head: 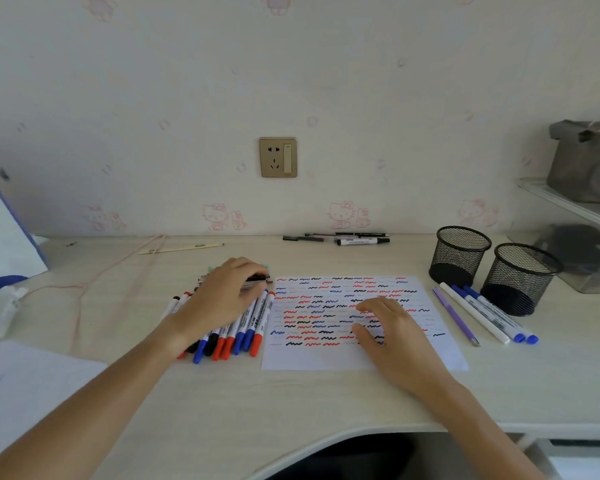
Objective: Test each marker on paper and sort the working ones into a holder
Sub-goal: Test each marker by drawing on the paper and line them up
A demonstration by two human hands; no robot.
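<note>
A pile of red, blue and black capped markers (243,332) lies left of a white paper (343,356) covered with red, blue and black squiggles. My left hand (222,299) lies on top of the pile, its fingertips curled over the dark markers at the far end. My right hand (392,336) rests flat on the paper with fingers relaxed, holding nothing. Two black mesh holders (459,254) (518,277) stand right of the paper, both seemingly empty. Several blue-capped markers and a purple pen (489,315) lie in front of them.
A few pens and a black marker (362,241) lie by the wall. A pink cord (94,282) and a ruler (179,249) sit at the back left, a white bag (4,237) at far left, a clear shelf unit (575,216) at right. Desk edge curves near me.
</note>
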